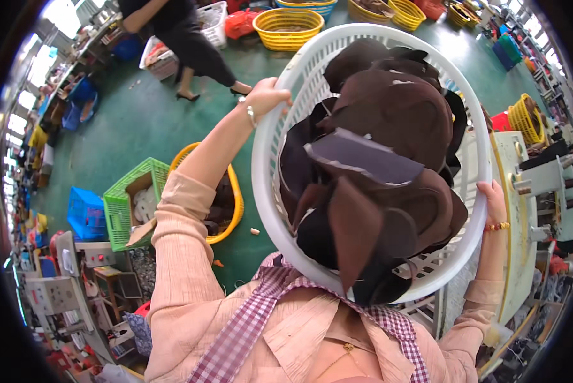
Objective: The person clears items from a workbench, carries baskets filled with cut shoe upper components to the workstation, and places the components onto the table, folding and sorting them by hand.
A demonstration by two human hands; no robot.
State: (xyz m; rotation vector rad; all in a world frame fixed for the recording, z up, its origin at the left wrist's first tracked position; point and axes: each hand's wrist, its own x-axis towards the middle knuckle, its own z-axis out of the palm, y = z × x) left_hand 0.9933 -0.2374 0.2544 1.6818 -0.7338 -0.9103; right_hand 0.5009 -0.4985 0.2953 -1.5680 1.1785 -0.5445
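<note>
I hold a round white plastic basket (268,191) tilted up in front of my chest. It is filled with several dark brown cut leather pieces (389,108). My left hand (265,96) grips the basket's rim at its upper left. My right hand (493,199) holds the rim at the lower right side. Both forearms, in peach sleeves, reach up from the lower edge. One brown piece (353,233) hangs toward the basket's lower rim.
On the green floor stand a yellow basket (236,203), a green crate (122,207) and a blue crate (82,214) at my left. More yellow baskets (288,29) sit farther off. Another person (178,38) walks at the top. A white machine (523,191) stands at my right.
</note>
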